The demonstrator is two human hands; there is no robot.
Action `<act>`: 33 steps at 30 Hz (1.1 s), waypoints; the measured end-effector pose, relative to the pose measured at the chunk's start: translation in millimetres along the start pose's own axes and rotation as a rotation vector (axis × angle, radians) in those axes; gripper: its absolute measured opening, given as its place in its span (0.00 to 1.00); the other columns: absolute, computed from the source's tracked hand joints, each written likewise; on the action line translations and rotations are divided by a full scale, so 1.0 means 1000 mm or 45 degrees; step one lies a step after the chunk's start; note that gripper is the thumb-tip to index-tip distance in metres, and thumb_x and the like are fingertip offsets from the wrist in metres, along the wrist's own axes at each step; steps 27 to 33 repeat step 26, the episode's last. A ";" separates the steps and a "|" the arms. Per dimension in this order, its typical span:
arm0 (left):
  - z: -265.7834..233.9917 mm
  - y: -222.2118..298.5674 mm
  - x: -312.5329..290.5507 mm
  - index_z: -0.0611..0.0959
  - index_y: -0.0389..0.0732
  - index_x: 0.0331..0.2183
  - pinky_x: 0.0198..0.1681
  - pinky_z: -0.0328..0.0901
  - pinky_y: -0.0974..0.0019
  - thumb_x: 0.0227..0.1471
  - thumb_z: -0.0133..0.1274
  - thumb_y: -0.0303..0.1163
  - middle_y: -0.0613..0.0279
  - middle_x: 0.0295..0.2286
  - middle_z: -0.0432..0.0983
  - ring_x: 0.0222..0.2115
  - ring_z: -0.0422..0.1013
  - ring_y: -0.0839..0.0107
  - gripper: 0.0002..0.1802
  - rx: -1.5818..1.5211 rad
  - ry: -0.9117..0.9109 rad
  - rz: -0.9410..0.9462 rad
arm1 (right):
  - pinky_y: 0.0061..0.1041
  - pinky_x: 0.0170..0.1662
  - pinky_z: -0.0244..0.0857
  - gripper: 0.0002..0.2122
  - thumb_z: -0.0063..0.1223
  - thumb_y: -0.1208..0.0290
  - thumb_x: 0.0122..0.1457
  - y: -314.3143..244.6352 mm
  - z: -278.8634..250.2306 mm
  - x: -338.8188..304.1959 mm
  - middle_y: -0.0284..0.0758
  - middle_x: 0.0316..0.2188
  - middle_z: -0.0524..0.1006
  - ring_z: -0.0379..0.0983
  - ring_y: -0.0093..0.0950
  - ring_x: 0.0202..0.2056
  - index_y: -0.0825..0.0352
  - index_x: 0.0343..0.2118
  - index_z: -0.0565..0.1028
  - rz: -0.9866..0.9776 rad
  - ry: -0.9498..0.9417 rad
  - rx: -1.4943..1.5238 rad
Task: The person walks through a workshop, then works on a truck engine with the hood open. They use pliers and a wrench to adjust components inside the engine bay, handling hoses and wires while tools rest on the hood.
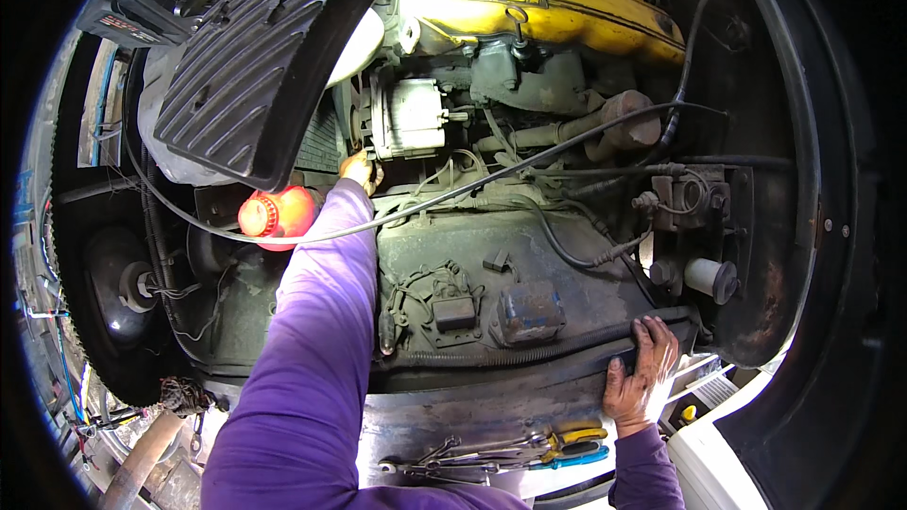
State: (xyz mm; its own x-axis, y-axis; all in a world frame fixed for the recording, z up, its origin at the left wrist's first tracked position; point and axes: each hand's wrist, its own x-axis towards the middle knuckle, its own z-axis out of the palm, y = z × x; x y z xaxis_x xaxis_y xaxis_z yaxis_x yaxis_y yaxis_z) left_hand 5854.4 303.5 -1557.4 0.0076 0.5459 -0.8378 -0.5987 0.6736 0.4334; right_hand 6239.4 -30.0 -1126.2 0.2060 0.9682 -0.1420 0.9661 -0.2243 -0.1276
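My left arm reaches deep into an engine bay, and my left hand (360,170) is at the lower left corner of a silver alternator (411,118). Its fingers look curled in; whatever they grip is too small or hidden to make out. Beside that wrist sits a red plastic bottle (288,212) with a red cap. My right hand (643,380) lies on the dark front edge (576,359) of the bay, fingers stretched out and holding nothing. Pliers with yellow handles (574,437), pliers with blue handles (576,458) and several wrenches (439,455) lie near me on the ledge.
Behind the alternator is a yellow engine cover (539,5). A black ribbed panel (250,66) slants over the left side. One long black cable (501,173) crosses above my left forearm. A blue-grey box (529,312) and wiring sit on the inner panel.
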 end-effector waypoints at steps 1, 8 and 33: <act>0.002 -0.002 -0.003 0.82 0.49 0.33 0.24 0.71 0.63 0.62 0.54 0.40 0.71 0.23 0.77 0.21 0.71 0.73 0.08 0.047 0.017 0.053 | 0.51 0.64 0.50 0.30 0.42 0.45 0.62 -0.001 0.000 -0.001 0.45 0.54 0.68 0.62 0.48 0.60 0.69 0.55 0.71 0.002 -0.002 -0.003; 0.014 0.007 -0.006 0.78 0.46 0.37 0.23 0.69 0.62 0.61 0.52 0.35 0.65 0.25 0.72 0.20 0.68 0.70 0.05 -0.191 0.118 0.013 | 0.51 0.64 0.50 0.29 0.44 0.47 0.62 -0.002 -0.001 0.001 0.45 0.54 0.68 0.62 0.49 0.59 0.69 0.55 0.71 -0.010 0.010 0.005; -0.009 0.010 0.010 0.79 0.45 0.36 0.19 0.69 0.56 0.64 0.48 0.41 0.63 0.23 0.76 0.19 0.70 0.65 0.11 -0.056 -0.047 0.002 | 0.51 0.64 0.50 0.30 0.46 0.46 0.61 0.002 -0.004 0.001 0.44 0.55 0.68 0.60 0.47 0.61 0.67 0.56 0.71 0.021 -0.026 0.021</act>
